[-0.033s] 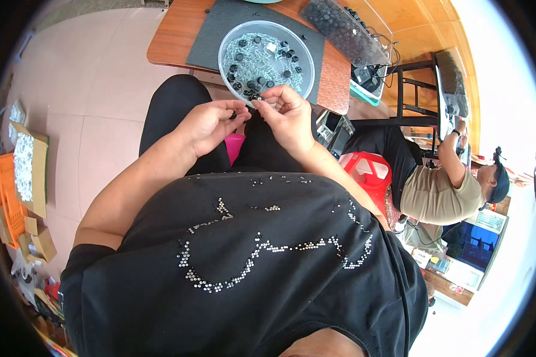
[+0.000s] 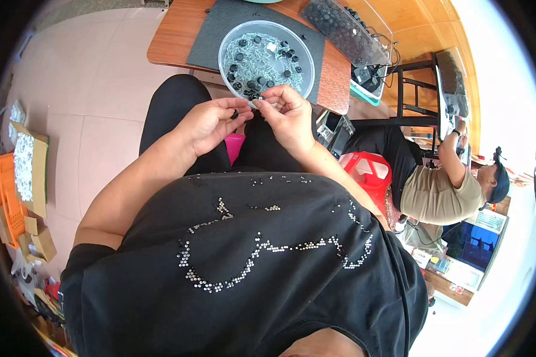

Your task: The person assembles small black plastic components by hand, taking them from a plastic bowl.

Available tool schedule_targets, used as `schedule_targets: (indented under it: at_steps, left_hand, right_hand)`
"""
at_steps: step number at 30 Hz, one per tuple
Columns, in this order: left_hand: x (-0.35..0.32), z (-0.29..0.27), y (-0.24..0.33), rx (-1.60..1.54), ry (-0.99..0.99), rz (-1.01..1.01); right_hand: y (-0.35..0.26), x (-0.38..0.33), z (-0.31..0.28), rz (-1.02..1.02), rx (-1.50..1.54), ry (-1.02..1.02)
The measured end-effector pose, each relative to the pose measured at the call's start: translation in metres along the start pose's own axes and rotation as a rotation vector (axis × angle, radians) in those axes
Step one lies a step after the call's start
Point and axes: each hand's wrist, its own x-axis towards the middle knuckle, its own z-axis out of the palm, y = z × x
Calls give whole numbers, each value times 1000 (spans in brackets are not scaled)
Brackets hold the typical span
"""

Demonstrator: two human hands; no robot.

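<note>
My left hand [image 2: 209,124] is closed, with a small round black knob [image 2: 234,114] gripped between thumb and fingers. Close beside it, at the near rim of a clear round tub [image 2: 308,77], my right hand [image 2: 286,119] pinches a small, pale metallic piece, perhaps a screw; the fingertips hide most of it. Inside the tub lie many silvery screws [image 2: 259,56], with several black knobs [image 2: 239,57] scattered among them. A few knobs cluster at the near rim, just beyond my fingertips.
The tub stands on a dark mat [image 2: 211,38] on a brown table [image 2: 175,38]. At the back right is a clear bin [image 2: 339,30] of black parts. A pink object [image 2: 234,146] shows between my legs. To the right, a person [image 2: 438,190] sits near a red stool [image 2: 369,172].
The black knob in my left hand has turned or shifted slightly and shows more between the fingers. My right hand has barely moved.
</note>
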Motion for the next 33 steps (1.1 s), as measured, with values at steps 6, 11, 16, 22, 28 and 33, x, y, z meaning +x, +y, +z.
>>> schedule_targets:
  at_steps: [6,11,16,22,28,33]
  left_hand:
    - [0,-3,3,48,3,28]
    - [1,-3,1,69,27,82]
    - [-2,4,4,102,20,149]
    - [-7,15,2,221,0,158]
    - [-3,12,-1,169,-10,209]
    - [0,5,-1,-36,-31,116]
  right_hand:
    - [-14,-1,0,-32,-102,11]
    - [-10,-2,-1,37,-124,-13]
    - [-5,-2,2,-41,-162,-8]
    - [-1,2,6,-219,-165,76]
    - [8,-2,12,-23,81,39]
    - [0,-5,10,6,75,-14]
